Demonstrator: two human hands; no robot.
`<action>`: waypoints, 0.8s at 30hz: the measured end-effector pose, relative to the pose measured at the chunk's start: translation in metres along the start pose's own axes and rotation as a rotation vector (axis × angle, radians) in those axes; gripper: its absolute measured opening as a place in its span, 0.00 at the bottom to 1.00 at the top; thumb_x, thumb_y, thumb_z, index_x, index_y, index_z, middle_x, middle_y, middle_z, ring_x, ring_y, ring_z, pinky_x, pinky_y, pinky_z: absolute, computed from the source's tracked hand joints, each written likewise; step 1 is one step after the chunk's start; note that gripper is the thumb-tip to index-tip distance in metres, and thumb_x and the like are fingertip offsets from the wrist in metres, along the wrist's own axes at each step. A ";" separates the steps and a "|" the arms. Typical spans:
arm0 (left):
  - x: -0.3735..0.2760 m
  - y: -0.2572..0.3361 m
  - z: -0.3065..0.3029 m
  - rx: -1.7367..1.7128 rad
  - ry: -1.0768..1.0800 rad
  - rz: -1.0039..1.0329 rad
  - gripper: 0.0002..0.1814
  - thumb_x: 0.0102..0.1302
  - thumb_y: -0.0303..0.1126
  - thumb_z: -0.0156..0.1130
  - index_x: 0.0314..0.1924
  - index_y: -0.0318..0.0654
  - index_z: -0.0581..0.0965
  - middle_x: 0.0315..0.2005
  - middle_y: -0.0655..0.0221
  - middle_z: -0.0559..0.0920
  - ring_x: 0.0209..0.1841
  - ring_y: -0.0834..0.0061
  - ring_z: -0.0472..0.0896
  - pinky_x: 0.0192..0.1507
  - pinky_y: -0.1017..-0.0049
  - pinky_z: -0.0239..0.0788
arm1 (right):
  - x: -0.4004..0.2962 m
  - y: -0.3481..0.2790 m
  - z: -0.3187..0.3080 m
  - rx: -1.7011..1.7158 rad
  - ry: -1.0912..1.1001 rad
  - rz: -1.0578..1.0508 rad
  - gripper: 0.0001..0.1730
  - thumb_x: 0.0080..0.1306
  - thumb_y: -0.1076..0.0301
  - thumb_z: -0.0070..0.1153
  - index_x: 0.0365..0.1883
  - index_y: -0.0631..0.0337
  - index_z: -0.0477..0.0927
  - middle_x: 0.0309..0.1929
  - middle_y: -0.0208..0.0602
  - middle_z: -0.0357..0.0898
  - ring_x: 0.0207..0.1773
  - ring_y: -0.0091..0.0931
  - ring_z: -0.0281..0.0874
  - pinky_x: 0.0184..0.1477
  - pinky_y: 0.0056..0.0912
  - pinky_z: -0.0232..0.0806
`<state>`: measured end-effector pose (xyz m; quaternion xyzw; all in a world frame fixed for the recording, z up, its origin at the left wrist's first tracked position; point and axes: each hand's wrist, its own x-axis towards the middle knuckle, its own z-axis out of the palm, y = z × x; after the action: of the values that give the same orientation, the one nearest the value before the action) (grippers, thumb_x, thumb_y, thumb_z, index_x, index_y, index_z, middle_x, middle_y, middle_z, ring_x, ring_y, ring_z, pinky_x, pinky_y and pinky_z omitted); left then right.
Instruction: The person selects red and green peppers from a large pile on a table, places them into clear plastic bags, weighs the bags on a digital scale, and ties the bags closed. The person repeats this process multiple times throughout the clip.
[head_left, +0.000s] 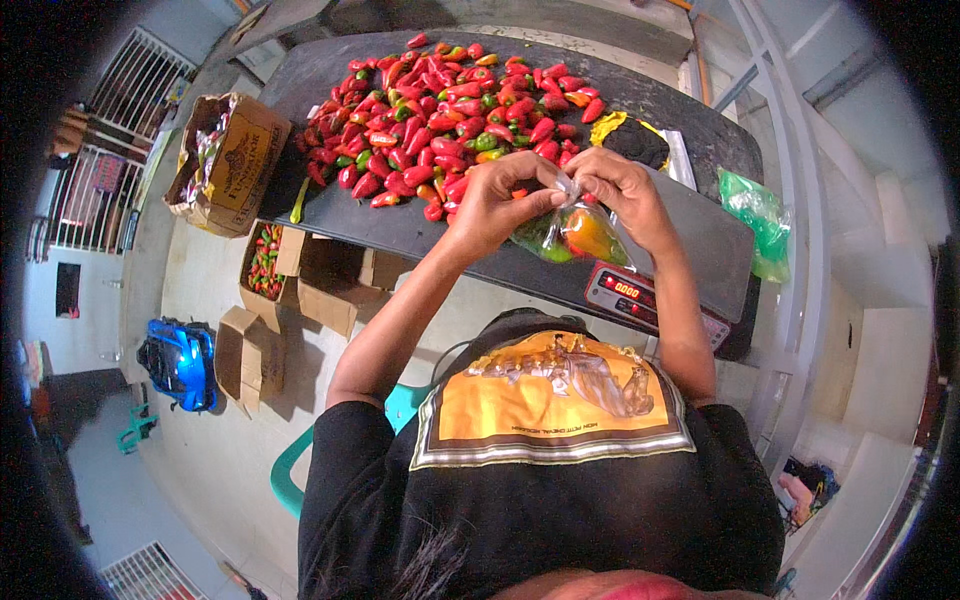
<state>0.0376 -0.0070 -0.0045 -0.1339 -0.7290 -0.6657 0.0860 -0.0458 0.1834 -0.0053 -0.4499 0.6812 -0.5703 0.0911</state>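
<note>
Between my two hands hangs a clear plastic bag (576, 234) with green, yellow and red peppers inside. Its gathered neck is pinched by my left hand (508, 196) on one side and by my right hand (626, 191) on the other. Whether the neck is knotted cannot be seen under the fingers. Beyond my hands a broad heap of mostly red peppers (420, 135) spreads over the dark table (360, 229). Below my right forearm sits a digital scale (690, 232) with a grey plate and a lit red display.
Green plastic bags (756, 225) lie at the table's right end. A yellow-and-black bundle (634, 141) rests behind the scale. A carton of bagged goods (232, 165) stands at the left. On the floor are a carton of peppers (266, 262), open cartons (251, 360) and a blue bag (180, 364).
</note>
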 end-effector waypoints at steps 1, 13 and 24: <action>0.001 0.006 0.003 -0.111 0.019 -0.008 0.06 0.57 0.27 0.66 0.33 0.33 0.79 0.32 0.70 0.81 0.37 0.80 0.78 0.42 0.77 0.68 | 0.001 0.005 -0.002 0.192 -0.072 0.066 0.10 0.67 0.64 0.52 0.33 0.63 0.77 0.40 0.33 0.74 0.44 0.24 0.73 0.46 0.31 0.64; -0.009 -0.073 0.028 -0.097 0.441 -0.238 0.06 0.61 0.28 0.63 0.33 0.34 0.78 0.24 0.74 0.79 0.23 0.86 0.73 0.25 0.82 0.64 | -0.053 0.109 0.126 1.584 0.241 0.561 0.16 0.64 0.59 0.55 0.45 0.58 0.75 0.34 0.31 0.79 0.32 0.21 0.78 0.28 0.20 0.71; -0.019 -0.144 0.050 0.256 0.642 -0.144 0.04 0.59 0.24 0.62 0.32 0.31 0.78 0.24 0.74 0.78 0.28 0.87 0.72 0.30 0.82 0.65 | -0.039 0.059 0.112 -0.422 0.528 0.226 0.07 0.64 0.73 0.47 0.30 0.69 0.71 0.40 0.49 0.73 0.44 0.44 0.72 0.39 0.47 0.63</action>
<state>0.0139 0.0298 -0.1520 0.1460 -0.7498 -0.5815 0.2799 0.0180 0.1307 -0.1089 -0.2175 0.8295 -0.5001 -0.1205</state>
